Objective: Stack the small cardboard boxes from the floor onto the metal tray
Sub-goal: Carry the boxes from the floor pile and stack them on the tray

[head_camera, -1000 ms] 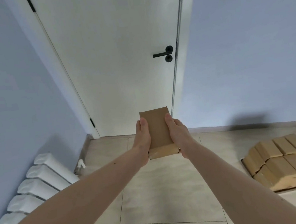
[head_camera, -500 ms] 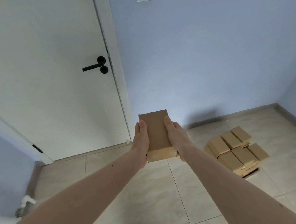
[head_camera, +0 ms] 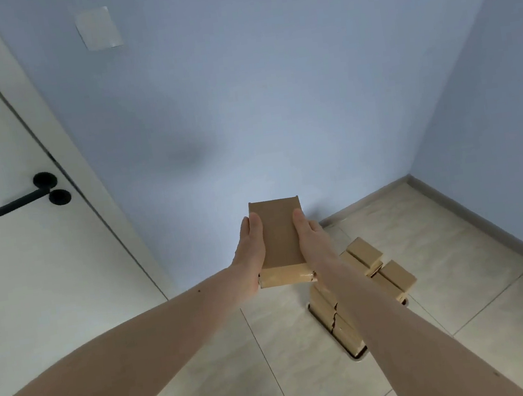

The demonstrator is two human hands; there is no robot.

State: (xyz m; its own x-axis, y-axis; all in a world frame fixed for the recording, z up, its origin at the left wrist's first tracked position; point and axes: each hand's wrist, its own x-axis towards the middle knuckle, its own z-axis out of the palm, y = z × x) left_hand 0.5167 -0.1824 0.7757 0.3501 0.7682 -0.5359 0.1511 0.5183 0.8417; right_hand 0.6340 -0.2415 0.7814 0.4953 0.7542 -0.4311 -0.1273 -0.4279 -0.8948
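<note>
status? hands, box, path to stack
Left hand and right hand both grip cardboard box, held aloft. Stacked boxes ahead on floor. Nothing blocking.

A room in a home: a white door (head_camera: pixel 24 229) with a black handle (head_camera: pixel 25 197), pale blue walls (head_camera: pixel 257 98), a beige tiled floor (head_camera: pixel 446 273), a skirting board (head_camera: pixel 490 227).

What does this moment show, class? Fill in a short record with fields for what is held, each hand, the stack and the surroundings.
Held: one small cardboard box, in the air in front of the person
Left hand: grips the box's left side
Right hand: grips its right side
Stack: cardboard boxes piled on the metal tray on the tiled floor, partly hidden by the right forearm
Surroundings: white door with black handle, blue wall
</note>
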